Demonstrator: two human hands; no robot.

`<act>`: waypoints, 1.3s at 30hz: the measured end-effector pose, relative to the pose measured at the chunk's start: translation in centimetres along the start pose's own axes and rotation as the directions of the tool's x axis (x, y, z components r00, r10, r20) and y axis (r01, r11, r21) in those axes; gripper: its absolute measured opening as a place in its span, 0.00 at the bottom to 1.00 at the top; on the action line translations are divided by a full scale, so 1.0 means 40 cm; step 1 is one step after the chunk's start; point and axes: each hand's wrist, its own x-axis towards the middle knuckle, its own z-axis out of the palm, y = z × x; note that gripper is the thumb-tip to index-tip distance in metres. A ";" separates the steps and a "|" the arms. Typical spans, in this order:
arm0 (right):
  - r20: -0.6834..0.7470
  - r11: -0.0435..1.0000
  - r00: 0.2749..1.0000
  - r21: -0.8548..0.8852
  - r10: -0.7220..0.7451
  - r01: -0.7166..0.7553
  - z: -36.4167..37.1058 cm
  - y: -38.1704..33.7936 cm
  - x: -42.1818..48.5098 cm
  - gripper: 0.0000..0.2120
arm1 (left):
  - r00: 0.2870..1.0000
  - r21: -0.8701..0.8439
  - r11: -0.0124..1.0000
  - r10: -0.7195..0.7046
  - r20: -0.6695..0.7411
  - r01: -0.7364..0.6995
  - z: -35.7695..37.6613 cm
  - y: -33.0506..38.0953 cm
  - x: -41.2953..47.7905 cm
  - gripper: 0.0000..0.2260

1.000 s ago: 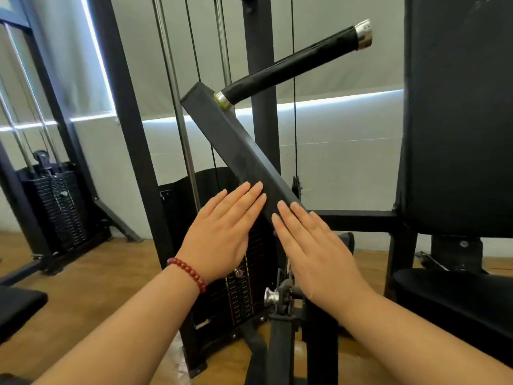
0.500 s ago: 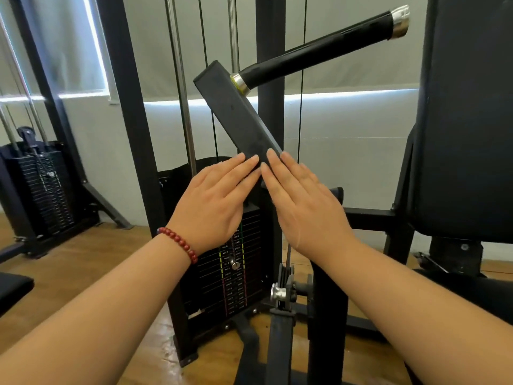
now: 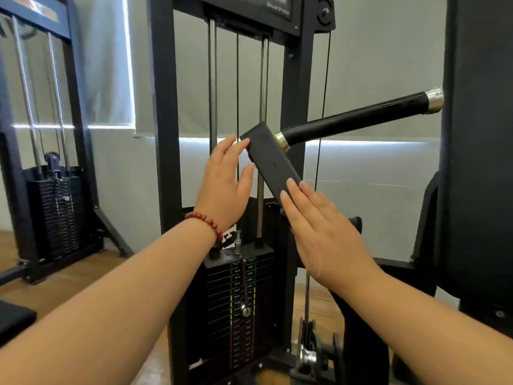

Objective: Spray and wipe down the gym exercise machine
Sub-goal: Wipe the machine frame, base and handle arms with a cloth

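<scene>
Head cam: the left hand (image 3: 227, 184), red bead bracelet (image 3: 205, 221) on its wrist, has straight fingers touching the top end of the gym machine's tilted black bar (image 3: 273, 165). The right hand (image 3: 322, 234) lies flat on the bar's lower part, so they're apart and gripping nothing. A chrome-capped black handle (image 3: 358, 118) sticks out right from the bar; behind sits the weight stack (image 3: 219, 315) with LB/KG stickers too small to read, under a plate (image 3: 277, 8) reading "Chest Press".
</scene>
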 end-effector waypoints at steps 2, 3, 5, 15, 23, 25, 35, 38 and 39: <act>-0.031 1.000 0.999 0.014 0.020 -0.020 0.003 0.002 0.079 0.30 | 0.998 -0.146 0.987 -0.064 -0.007 0.063 0.005 0.006 0.027 0.21; -0.039 0.999 0.999 0.031 0.028 -0.027 0.003 0.004 0.117 0.30 | 0.994 -0.227 0.968 -0.106 0.022 0.108 0.007 0.008 0.039 0.23; -0.030 0.996 0.999 0.075 0.040 -0.038 -0.002 0.002 0.176 0.31 | 0.980 -0.353 0.915 -0.161 0.120 0.193 0.011 0.011 0.054 0.23; 0.002 0.970 1.000 0.240 0.029 -0.028 -0.015 0.021 0.207 0.28 | 0.972 -0.539 0.824 -0.060 0.227 0.177 -0.011 -0.037 0.082 0.12; 0.035 0.950 0.999 0.308 0.038 -0.047 -0.025 0.027 0.242 0.26 | 0.948 -0.480 0.839 -0.123 0.294 0.257 -0.030 -0.037 0.105 0.12; 0.041 0.955 0.999 0.294 0.032 -0.043 -0.034 0.020 0.242 0.27 | 0.929 -0.465 0.834 -0.140 0.344 0.298 -0.044 -0.035 0.110 0.13; 0.081 0.932 0.984 0.317 0.158 -0.176 -0.047 -0.001 0.212 0.24 | 0.820 -0.362 0.811 -0.233 0.523 0.461 -0.107 -0.024 0.178 0.15; 0.150 0.912 0.956 0.295 0.251 -0.285 -0.052 -0.016 0.254 0.23 | 0.754 -0.320 0.790 -0.254 0.605 0.522 -0.130 -0.020 0.211 0.14; 0.179 0.891 0.939 0.304 0.294 -0.337 -0.057 -0.023 0.283 0.24 | 0.733 -0.304 0.788 -0.254 0.631 0.536 -0.137 -0.019 0.223 0.14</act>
